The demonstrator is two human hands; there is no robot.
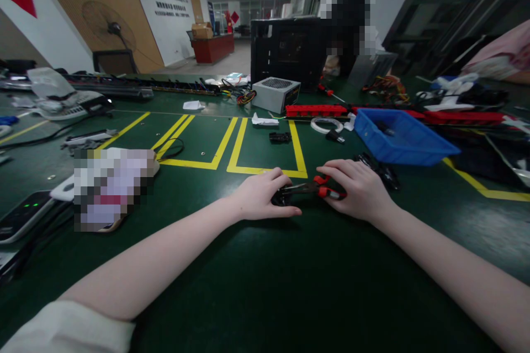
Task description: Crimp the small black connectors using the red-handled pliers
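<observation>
My right hand [359, 188] is closed around the red handles of a pair of scissors [321, 186], whose blades point left. Between the thumb and fingers of my left hand [263, 196] sits a small black bundle [281, 197], possibly a coiled cable; my fingers partly cover it. The scissor blades reach up to this bundle, but whether they are around it or only touching it I cannot tell. Beyond my hands, a similar black bundle [280, 137] lies inside a yellow-taped rectangle. More black bundles [379, 171] rest just past my right hand.
A blue bin [408, 146] stands at the right with something dark inside. Behind are a grey power supply [275, 94], a black computer case [285, 49], red strips [317, 111] and a white cable coil [327, 125]. A phone [116, 187] lies left, beside a black device [25, 215].
</observation>
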